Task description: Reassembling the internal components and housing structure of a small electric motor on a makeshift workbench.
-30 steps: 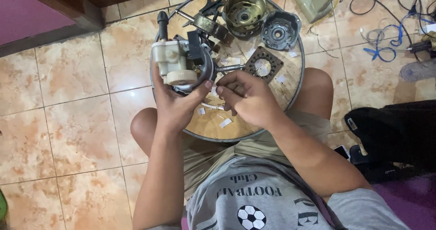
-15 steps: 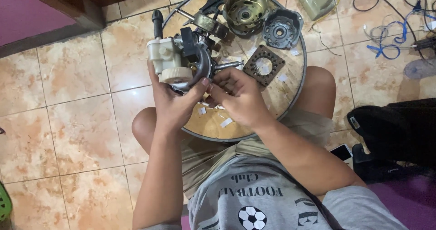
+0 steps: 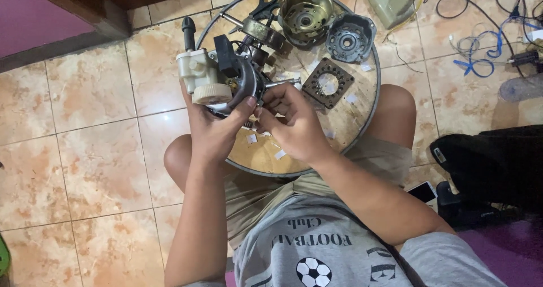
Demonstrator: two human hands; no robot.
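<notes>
Gripping the small fan motor assembly with its cream plastic gearbox and dark metal body [image 3: 220, 83] from below, the left hand [image 3: 215, 131] holds it above the round wooden board [image 3: 317, 134]. The right hand [image 3: 294, 123] pinches at its steel shaft side. It looks rigid and fairly heavy; the metal body seems the safest hold, not the plastic knob.

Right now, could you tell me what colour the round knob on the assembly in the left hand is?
Cream knob, on the motor assembly, head view.
</notes>
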